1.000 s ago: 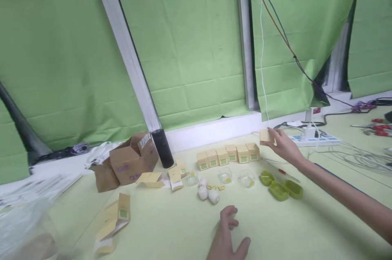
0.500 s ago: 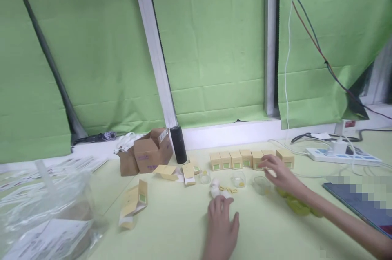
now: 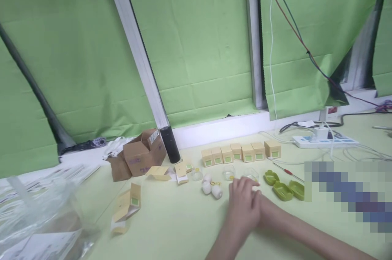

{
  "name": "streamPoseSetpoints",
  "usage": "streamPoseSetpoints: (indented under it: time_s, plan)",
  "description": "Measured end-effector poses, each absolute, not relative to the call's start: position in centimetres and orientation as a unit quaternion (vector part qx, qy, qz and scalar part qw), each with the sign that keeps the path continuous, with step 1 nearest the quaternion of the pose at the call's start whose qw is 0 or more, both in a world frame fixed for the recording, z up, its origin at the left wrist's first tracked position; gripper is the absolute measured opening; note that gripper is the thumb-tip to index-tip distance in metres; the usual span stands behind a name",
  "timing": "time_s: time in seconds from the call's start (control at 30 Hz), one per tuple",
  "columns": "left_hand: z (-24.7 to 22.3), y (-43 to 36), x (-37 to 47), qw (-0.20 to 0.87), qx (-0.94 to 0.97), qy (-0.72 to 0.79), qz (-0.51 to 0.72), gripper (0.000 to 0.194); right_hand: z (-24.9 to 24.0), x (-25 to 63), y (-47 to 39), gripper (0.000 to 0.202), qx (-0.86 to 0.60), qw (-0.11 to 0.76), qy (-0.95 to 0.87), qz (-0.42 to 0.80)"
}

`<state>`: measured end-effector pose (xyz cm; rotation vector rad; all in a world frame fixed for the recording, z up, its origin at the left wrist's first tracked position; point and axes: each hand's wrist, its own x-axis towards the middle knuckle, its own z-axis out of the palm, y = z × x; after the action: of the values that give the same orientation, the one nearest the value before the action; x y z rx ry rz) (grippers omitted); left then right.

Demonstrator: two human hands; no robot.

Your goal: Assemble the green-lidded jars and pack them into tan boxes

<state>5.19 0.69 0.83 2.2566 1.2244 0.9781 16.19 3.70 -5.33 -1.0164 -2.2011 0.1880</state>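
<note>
Left hand [image 3: 242, 206] and right hand [image 3: 263, 210] overlap before the clear cups [image 3: 229, 173], perhaps a hand-to-hand pass; with the right mostly hidden, I cannot tell whether either grips anything. The boxes [image 3: 248, 153] stand rowed behind, and reaching them calls for parting the hands.

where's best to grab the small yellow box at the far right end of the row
I'd pinch the upper part of the right-end box across its front and back faces, coming from above and the right. It stands upright with flat faces to hold, and the neighbouring box sits close on its left, leaving little finger room there.
</note>
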Motion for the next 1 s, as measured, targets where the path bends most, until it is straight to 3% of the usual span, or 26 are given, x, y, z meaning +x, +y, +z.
streamPoseSetpoints:
  time_s: [0.07,0.2,0.33,0.43,0.53,0.63,0.73,0.9,1.0]
  plan:
    - [1.1,2.5,8.2,0.225,0.819,0.412,0.329,0.026,-4.7,19.0,1.0,0.007,-0.400,0.307,-0.854,0.126]
    - [-0.9,5.1,11.9,0.254,0.833,0.385,0.305,0.022,-1.6,25.1,-2.2,0.013,-0.469,0.248,-0.790,0.307]
    - [-3.4,4.8,12.1,0.287,0.826,0.381,0.300,0.014,2.2,28.8,-2.8,0.015,-0.454,0.300,-0.675,0.498]
    - [-4.2,3.4,10.2,0.333,0.800,0.386,0.317,0.011,3.6,28.9,-2.2,0.025,-0.429,0.350,-0.635,0.539]
    - [-4.3,2.1,7.5,0.445,0.721,0.393,0.356,0.019,3.8,27.0,-0.9,0.026,-0.404,0.380,-0.612,0.563]
    - [-4.0,1.1,4.4,0.583,0.574,0.383,0.428,0.033,3.6,24.1,0.6,0.025,-0.370,0.417,-0.613,0.560]
    - [-3.4,0.3,1.7,0.689,0.408,0.318,0.508,0.040,3.1,21.1,1.3,0.022,-0.360,0.434,-0.677,0.474]
    - [-2.5,-0.7,-0.1,0.746,0.269,0.245,0.558,0.030,1.5,18.1,0.5,0.016,-0.316,0.382,-0.808,0.318]
    - [-2.5,-1.2,0.5,0.773,0.213,0.230,0.552,0.022,0.6,18.2,0.0,0.014,-0.310,0.401,-0.817,0.274]
